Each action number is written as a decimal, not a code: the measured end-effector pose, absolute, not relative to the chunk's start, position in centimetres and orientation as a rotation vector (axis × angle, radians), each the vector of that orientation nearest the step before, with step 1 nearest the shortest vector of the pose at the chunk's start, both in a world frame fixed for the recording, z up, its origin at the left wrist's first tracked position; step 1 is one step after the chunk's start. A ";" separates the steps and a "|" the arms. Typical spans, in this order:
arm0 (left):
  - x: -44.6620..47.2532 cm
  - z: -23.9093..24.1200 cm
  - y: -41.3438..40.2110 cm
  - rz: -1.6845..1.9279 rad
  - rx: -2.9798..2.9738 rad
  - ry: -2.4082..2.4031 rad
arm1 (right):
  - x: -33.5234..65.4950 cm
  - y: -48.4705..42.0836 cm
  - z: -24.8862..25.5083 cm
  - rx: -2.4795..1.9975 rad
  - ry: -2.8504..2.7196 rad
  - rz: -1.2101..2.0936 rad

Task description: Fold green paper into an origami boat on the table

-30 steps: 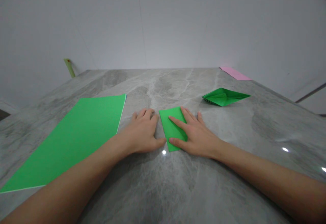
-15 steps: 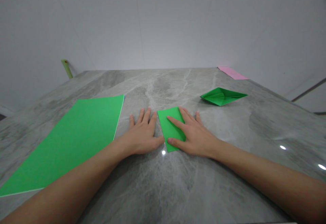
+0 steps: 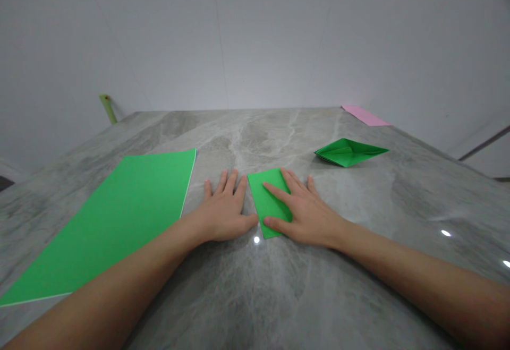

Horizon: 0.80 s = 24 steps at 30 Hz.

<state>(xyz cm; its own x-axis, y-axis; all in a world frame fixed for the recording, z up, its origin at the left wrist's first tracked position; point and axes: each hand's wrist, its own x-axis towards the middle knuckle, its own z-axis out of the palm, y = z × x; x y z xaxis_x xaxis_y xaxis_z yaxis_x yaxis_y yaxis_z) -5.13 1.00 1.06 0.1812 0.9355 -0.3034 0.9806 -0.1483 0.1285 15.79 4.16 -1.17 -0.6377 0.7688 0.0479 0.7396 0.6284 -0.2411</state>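
Note:
A small folded green paper rectangle [image 3: 266, 196] lies on the grey marble table [image 3: 255, 286] in front of me. My right hand [image 3: 306, 213] rests flat on its right half, fingers stretched out, index finger and thumb lying on the paper. My left hand [image 3: 223, 209] lies flat on the table just left of the paper, fingers spread, its thumb tip touching the paper's near left edge. Neither hand grips anything.
A stack of large green sheets [image 3: 115, 212] lies to the left. A folded green paper boat [image 3: 348, 152] sits at the right, farther back. A pink sheet [image 3: 364, 116] lies at the far right corner by the white wall. A small green stick [image 3: 107, 107] leans at the far left.
My left hand's fingers have uncurled from a loose bend to lying flat and spread beside the paper. The right hand and the paper stay in place.

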 end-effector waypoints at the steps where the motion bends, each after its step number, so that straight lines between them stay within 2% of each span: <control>1: -5.2 1.0 1.0 -0.217 2.169 1.824 | 15.8 4.2 -1.2 -1.259 -2.703 0.299; 24: -5.1 1.4 1.1 -0.226 2.144 1.814 | 15.7 4.1 -0.8 -1.233 -2.727 0.337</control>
